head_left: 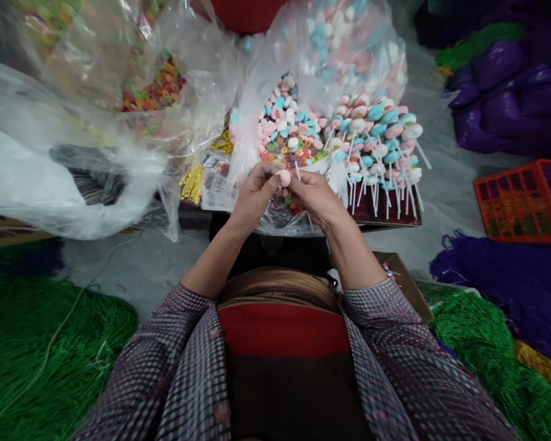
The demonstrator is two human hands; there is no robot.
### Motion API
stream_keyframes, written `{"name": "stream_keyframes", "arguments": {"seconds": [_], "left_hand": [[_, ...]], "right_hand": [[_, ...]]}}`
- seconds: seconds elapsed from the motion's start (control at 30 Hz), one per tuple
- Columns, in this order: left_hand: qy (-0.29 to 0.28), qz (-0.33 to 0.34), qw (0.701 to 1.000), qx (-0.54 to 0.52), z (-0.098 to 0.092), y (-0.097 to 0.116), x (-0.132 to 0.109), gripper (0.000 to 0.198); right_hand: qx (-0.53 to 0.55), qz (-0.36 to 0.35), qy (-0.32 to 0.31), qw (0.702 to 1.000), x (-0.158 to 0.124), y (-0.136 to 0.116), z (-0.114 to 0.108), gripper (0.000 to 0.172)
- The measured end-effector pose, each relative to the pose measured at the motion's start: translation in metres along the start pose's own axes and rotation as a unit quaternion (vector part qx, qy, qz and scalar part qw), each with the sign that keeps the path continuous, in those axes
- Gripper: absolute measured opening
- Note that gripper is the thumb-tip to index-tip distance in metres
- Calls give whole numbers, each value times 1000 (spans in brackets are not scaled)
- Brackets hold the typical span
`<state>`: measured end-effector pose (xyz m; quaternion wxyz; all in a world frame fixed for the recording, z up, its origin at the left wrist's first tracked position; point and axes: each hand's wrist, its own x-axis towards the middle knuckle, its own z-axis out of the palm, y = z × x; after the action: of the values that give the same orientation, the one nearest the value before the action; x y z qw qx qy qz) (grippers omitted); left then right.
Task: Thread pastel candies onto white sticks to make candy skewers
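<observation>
Over the near edge of the table my two hands meet in front of me. My left hand (256, 191) is closed, its thumb and fingers pinching a pink disc-shaped candy (283, 177). Close against it, my right hand (316, 195) is also closed, and a white stick (297, 170) pokes up from its fingers; the fingers hide much of the stick. Just beyond lies a pile of pink, blue and white candies (282, 116) with small coloured rings (290, 148) in front. Finished-looking candy sticks (379, 144) are heaped to the right, their white ends hanging over the edge.
Clear plastic bags (202, 86) of coloured rings and candies crowd the back and left. Gold ties (191, 184) lie beside a printed packet (215, 187). On the floor are green strands (87, 337), purple strands (509, 294), an orange crate (523, 202) and a cardboard box (411, 288).
</observation>
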<state>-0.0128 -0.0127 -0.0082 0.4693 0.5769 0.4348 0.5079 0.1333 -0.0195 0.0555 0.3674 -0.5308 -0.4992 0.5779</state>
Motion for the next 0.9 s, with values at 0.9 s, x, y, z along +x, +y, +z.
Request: {"name": "stream_keyframes", "arguments": {"seconds": [0.9], "left_hand": [[27,-55,985,-160,3,8,-3,22]], "right_hand": [[70,-73,106,989,-2,26,4,41]]}}
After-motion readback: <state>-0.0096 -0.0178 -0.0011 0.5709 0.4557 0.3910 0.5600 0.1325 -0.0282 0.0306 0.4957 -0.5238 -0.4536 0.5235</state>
